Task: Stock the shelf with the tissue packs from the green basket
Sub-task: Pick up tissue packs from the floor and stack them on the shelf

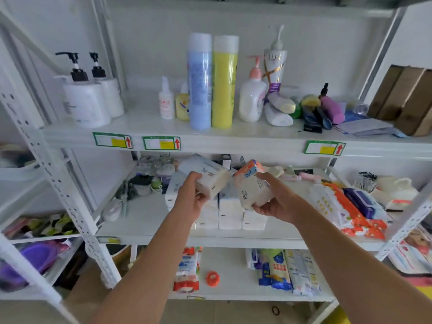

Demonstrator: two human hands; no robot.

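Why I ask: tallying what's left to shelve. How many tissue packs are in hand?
2. The left hand grips a white pack; the right hand grips an orange-printed pack, both in front of the middle shelf. Others could hide behind them.

1. Plain tissue pack (205, 177): white, grey lettering.
2. Printed tissue pack (251, 187): white with orange and blue patches.
3. Shelf (233, 137): white; its labels (161, 143) green-edged with yellow patch and red arrow.
4. Left tall bottle (199, 83): pale blue; right tall bottle (224, 83): yellow; both white-capped.
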